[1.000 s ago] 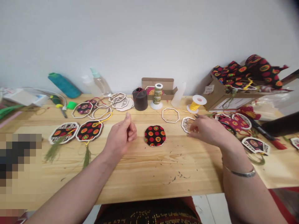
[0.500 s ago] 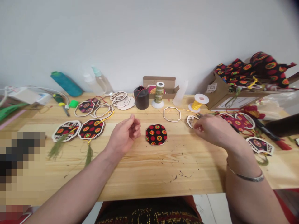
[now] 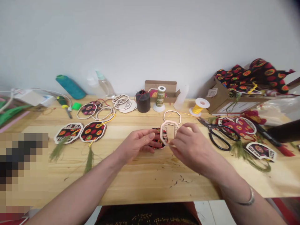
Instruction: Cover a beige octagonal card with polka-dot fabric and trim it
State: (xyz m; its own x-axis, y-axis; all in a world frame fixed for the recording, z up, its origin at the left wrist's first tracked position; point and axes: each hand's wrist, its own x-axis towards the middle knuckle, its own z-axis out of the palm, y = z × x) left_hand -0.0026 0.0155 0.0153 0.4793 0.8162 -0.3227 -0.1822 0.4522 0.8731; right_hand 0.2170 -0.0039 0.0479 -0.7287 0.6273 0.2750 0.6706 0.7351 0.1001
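Observation:
My right hand (image 3: 187,145) pinches a pale wooden lattice frame (image 3: 166,124) by its right side, tilted just above the table. Behind and left of the frame lies a fabric-covered piece (image 3: 156,145), black with red dots and flower patterns, partly hidden by the frame and my fingers. My left hand (image 3: 142,140) reaches over this piece with its fingers apart; whether the fingertips touch it I cannot tell. Just beyond the lattice frame is a thin wooden outline frame (image 3: 172,112) with yellow thread running from it. Black-handled scissors (image 3: 213,126) lie right of my right hand.
Two tasselled ornaments (image 3: 92,131) lie at left. Along the back stand a black thread cone (image 3: 142,101), a gold-green spool (image 3: 160,97) and a yellow thread spool (image 3: 199,106). A cardboard box (image 3: 219,100) of patterned fabric stands at right. Dark scraps (image 3: 180,180) lie near the front edge.
My right hand has come left from beside the scissors, bringing the lattice frame over the table's middle. My left hand has moved right to the fabric-covered piece, its fingers uncurling.

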